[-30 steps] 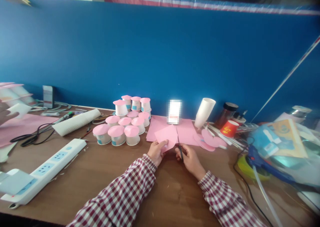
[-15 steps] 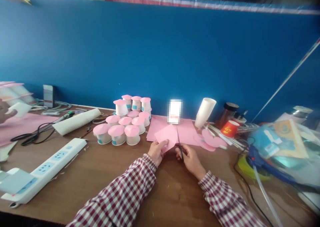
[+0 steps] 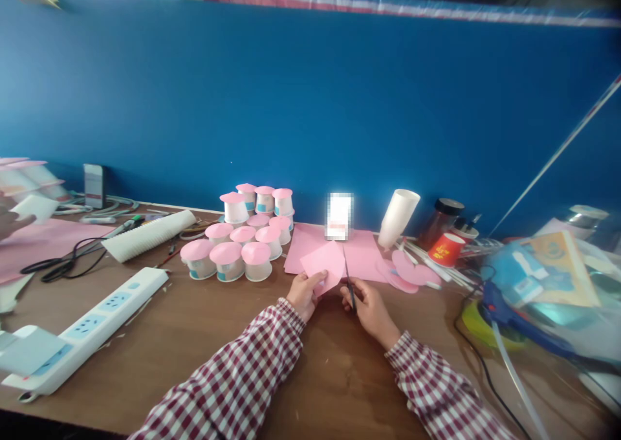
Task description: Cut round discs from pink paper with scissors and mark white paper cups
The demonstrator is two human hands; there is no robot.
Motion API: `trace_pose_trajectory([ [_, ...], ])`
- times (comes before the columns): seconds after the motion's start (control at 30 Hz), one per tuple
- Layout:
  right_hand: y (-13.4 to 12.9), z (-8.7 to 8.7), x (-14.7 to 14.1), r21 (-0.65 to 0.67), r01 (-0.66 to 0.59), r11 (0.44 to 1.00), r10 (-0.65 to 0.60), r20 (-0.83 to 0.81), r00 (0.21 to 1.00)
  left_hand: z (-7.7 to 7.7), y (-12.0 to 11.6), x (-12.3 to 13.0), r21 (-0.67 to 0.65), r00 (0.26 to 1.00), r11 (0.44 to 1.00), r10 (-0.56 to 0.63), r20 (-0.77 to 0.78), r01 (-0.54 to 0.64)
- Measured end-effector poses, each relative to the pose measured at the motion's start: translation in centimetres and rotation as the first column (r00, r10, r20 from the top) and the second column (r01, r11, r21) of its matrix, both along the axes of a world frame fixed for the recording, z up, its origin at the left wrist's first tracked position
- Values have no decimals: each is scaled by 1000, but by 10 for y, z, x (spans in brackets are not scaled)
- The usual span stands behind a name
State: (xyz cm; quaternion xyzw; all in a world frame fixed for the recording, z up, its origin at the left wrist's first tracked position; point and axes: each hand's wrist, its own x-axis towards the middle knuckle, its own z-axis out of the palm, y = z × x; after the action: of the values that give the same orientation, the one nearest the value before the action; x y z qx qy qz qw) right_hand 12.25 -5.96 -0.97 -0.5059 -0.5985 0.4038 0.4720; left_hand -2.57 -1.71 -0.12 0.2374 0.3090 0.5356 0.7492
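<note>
My left hand (image 3: 306,294) pinches a small piece of pink paper (image 3: 326,264) between thumb and fingers. Close by on the right, my right hand (image 3: 369,305) is closed round the handles of dark scissors (image 3: 350,291). The blades point away from me, along the right edge of the paper piece; whether they bite into it I cannot tell. Larger pink sheets (image 3: 365,259) lie flat behind both hands. To their right rest several cut pink rounds (image 3: 410,273). Left of my hands stand several upturned paper cups (image 3: 227,262) topped with pink discs.
A white power strip (image 3: 97,327) and a stack of white cups (image 3: 148,236) lie on the left. At the back stand more stacked cups (image 3: 398,219) and a red cup (image 3: 446,249). A blue glue gun (image 3: 521,323) is on the right. Another person's hand (image 3: 10,220) shows far left.
Both my hands, the paper and the scissors stay nearly still. At far left, the other person's hand and the white piece it holds have shifted slightly left.
</note>
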Motion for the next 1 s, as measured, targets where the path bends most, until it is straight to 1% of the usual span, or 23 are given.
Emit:
trace_pose_trajectory([
  [0.2, 0, 0, 1, 22, 3, 1000, -3, 17, 1000, 1, 0, 0, -5, 1000, 1000, -11, -3, 11],
  [0.4, -1, 0, 0, 12, 1, 1000, -1, 7, 1000, 1, 0, 0, -2, 1000, 1000, 3, -9, -3],
  [0.57, -1, 2, 0, 16, -3, 1000, 3, 4, 1000, 1, -1, 0, 9, 1000, 1000, -8, 15, 8],
  [0.73, -2, 2, -1, 68, 86, 994, -86, 0, 996, 2, -2, -1, 9, 1000, 1000, 10, 19, -11],
  [0.8, -2, 2, -2, 71, 101, 992, -101, -14, 995, 4, -2, -1, 12, 1000, 1000, 19, 25, -19],
  [1.0, -2, 4, -3, 63, 53, 997, -54, 13, 998, 6, -2, 1, -21, 998, 998, 51, 29, -51],
])
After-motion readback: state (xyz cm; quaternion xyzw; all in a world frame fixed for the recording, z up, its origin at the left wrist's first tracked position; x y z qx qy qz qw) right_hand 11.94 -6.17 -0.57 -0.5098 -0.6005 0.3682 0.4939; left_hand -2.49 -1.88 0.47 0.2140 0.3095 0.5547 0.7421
